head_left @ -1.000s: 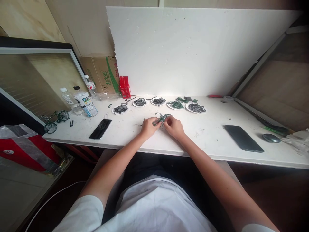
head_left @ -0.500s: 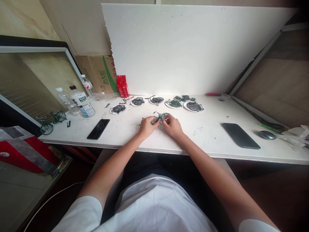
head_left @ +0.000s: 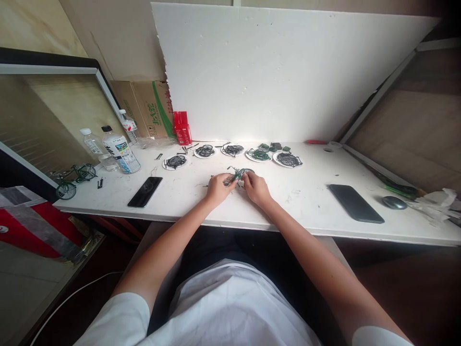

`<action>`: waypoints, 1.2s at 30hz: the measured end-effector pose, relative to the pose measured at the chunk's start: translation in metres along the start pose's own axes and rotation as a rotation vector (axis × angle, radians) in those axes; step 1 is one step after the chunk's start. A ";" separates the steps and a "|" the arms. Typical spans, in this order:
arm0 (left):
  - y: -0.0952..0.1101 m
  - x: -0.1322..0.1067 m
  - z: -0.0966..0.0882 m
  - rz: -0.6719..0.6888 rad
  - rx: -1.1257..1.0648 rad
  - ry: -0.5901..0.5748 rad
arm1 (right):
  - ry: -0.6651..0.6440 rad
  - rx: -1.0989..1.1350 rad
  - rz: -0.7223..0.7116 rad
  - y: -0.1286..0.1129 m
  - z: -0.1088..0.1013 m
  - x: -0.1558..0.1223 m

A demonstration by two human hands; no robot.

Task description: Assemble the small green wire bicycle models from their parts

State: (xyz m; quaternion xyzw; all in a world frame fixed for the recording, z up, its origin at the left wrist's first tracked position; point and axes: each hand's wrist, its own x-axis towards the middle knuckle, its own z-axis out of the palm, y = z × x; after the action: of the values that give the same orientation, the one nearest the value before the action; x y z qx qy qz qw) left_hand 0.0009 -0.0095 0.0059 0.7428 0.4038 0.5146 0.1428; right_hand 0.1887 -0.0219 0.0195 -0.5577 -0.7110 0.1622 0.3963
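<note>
Over the middle of the white table, my left hand (head_left: 219, 187) is closed around a small green model bicycle (head_left: 237, 173). My right hand (head_left: 256, 186) pinches the same model from the right side, fingertips close to those of the left. A wheel and the thin handlebar show above the fingers; the rest is partly hidden by both hands. Beyond the hands, a plate of green frame parts (head_left: 258, 154) and a plate of dark wheels (head_left: 287, 159) stand close together. A finished-looking green model bicycle (head_left: 76, 179) stands at the table's left edge.
More plates of dark parts (head_left: 175, 162) line the back. A phone (head_left: 144, 191) lies left, a dark flat case (head_left: 356, 203) and a computer mouse (head_left: 394, 202) right. Bottles (head_left: 121, 153), a red box (head_left: 182, 128) and a carton (head_left: 146, 109) stand back left. A white board (head_left: 288, 72) rises behind.
The right fingers have shifted slightly on the model bicycle, and more of its wheel now shows. The whole view has shifted a little; the left hand keeps its hold.
</note>
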 end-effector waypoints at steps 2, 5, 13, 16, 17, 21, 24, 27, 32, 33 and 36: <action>0.000 0.000 0.000 0.007 0.001 0.006 | 0.009 0.013 0.001 0.000 0.000 0.000; -0.001 0.000 0.001 0.017 0.001 0.026 | 0.029 0.027 -0.015 -0.001 -0.001 -0.001; 0.001 0.000 0.000 0.043 -0.028 0.053 | 0.033 0.045 -0.070 0.002 0.001 0.000; 0.002 0.000 -0.001 0.038 -0.031 0.048 | 0.029 0.027 -0.072 0.003 0.002 0.001; 0.002 0.000 -0.001 0.032 -0.028 0.048 | 0.040 0.029 -0.079 0.003 0.002 0.001; 0.003 0.001 -0.002 0.019 -0.020 0.052 | 0.100 0.056 -0.125 0.004 0.002 0.001; 0.004 0.001 -0.003 0.032 -0.032 0.047 | 0.103 0.062 -0.144 0.006 0.003 0.002; 0.005 0.000 -0.003 0.033 -0.021 0.037 | 0.095 0.063 -0.136 0.006 0.003 0.002; 0.004 0.000 -0.002 0.035 -0.024 0.045 | 0.058 0.044 -0.130 0.003 0.000 0.001; 0.004 0.000 -0.002 0.033 -0.024 0.054 | 0.050 0.047 -0.130 0.002 0.000 0.001; 0.003 0.000 -0.002 0.020 -0.022 0.056 | 0.066 0.059 -0.122 0.003 0.001 0.001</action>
State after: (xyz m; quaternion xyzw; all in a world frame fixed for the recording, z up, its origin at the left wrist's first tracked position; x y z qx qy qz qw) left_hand 0.0007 -0.0112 0.0085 0.7305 0.3944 0.5410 0.1346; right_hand 0.1898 -0.0197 0.0176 -0.5063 -0.7252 0.1402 0.4451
